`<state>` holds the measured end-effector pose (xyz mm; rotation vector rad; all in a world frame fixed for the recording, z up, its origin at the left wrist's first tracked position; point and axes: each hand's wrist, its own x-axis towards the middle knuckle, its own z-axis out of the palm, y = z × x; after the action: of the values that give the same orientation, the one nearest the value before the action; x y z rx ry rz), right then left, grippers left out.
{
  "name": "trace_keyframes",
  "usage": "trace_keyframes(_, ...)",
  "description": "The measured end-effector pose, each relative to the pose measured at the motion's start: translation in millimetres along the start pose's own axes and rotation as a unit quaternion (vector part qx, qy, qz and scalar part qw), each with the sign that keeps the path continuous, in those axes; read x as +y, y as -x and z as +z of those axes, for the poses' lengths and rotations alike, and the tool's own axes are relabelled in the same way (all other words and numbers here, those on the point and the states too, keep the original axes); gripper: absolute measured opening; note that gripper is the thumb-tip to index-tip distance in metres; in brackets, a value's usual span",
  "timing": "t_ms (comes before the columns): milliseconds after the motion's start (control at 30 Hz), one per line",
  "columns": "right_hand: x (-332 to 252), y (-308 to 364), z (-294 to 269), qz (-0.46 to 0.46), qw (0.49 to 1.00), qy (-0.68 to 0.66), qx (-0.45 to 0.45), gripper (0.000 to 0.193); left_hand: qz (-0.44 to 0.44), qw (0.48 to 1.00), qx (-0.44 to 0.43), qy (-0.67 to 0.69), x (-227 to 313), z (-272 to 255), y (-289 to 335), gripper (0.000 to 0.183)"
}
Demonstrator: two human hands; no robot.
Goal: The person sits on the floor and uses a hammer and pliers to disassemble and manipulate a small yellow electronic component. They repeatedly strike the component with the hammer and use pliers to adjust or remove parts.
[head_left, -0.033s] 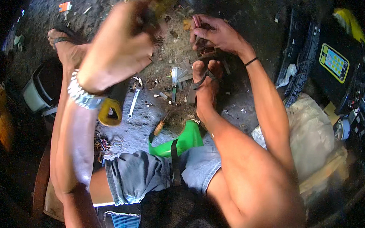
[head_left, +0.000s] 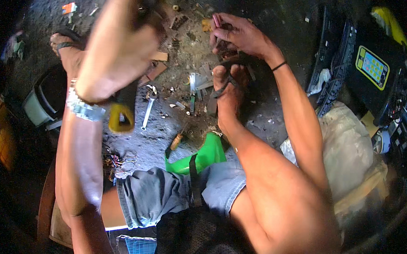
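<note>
My left hand [head_left: 120, 45], with a metal-banded watch [head_left: 86, 108] on its wrist, is raised at the upper left and smeared by motion. Its fingers curl around a dark object [head_left: 148, 5] that is too blurred to name. Just above my sandalled right foot [head_left: 229, 84], my right hand [head_left: 244, 36] is closed, pinching a small pinkish-red piece [head_left: 216, 20] between thumb and fingers. What lies under its curled fingers is dark and partly hidden. Below my left wrist shows a yellow handle [head_left: 121, 118] with a hole, joined to a dark part.
On the dirt floor lie a combination wrench [head_left: 149, 109], a wooden-handled screwdriver [head_left: 177, 140], a green plastic piece [head_left: 201, 156] and small metal scraps [head_left: 199, 82]. Tyres [head_left: 337, 65], a black case [head_left: 372, 72] and a whitish sack [head_left: 345, 140] stand at the right; a pale container [head_left: 39, 103] is at left.
My left hand has swung left and slightly upward, uncovering brown flat pieces on the floor. My right hand has shifted only slightly.
</note>
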<state>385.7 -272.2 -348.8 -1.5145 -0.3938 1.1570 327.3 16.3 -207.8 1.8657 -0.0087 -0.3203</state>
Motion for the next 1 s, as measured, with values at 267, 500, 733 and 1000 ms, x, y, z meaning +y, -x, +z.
trace_keyframes(267,-16,-1,2,0.072,0.997,-0.035,-0.018,0.022,-0.201,0.967,-0.026,0.153,10,-1,2,0.048)
trace_keyframes(500,-8,-4,5,0.084,0.996,0.033,0.002,0.027,-0.214,0.968,-0.115,0.055,9,0,-5,0.068)
trace_keyframes(733,-10,-14,-5,0.096,0.995,0.001,0.039,0.026,-0.243,0.951,0.075,0.177,-6,-6,47,0.072)
trace_keyframes(1000,-4,-18,-9,0.183,0.953,-0.182,0.158,0.02,-0.383,0.888,0.153,0.201,-70,118,196,0.066)
